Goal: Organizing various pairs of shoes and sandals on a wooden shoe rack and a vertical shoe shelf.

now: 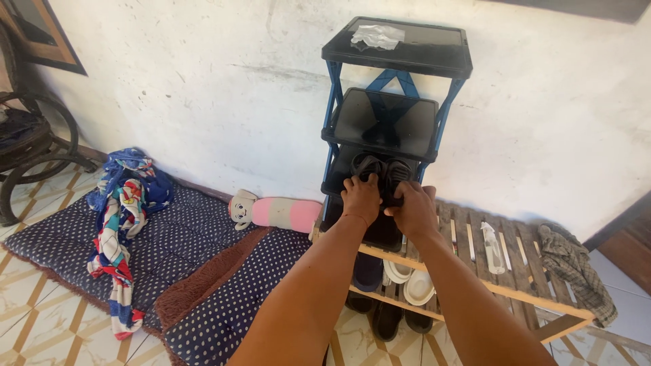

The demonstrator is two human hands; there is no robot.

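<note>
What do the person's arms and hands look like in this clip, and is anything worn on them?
Both forearms are bare, with no sleeves in view. The left hand has a thin red string bracelet at the wrist. The right hand shows no gloves, rings or watch that I can make out.

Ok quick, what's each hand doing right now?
Left hand: closed on the black shoes on the rack shelf.
Right hand: gripping the same black shoes from the other side.
</note>
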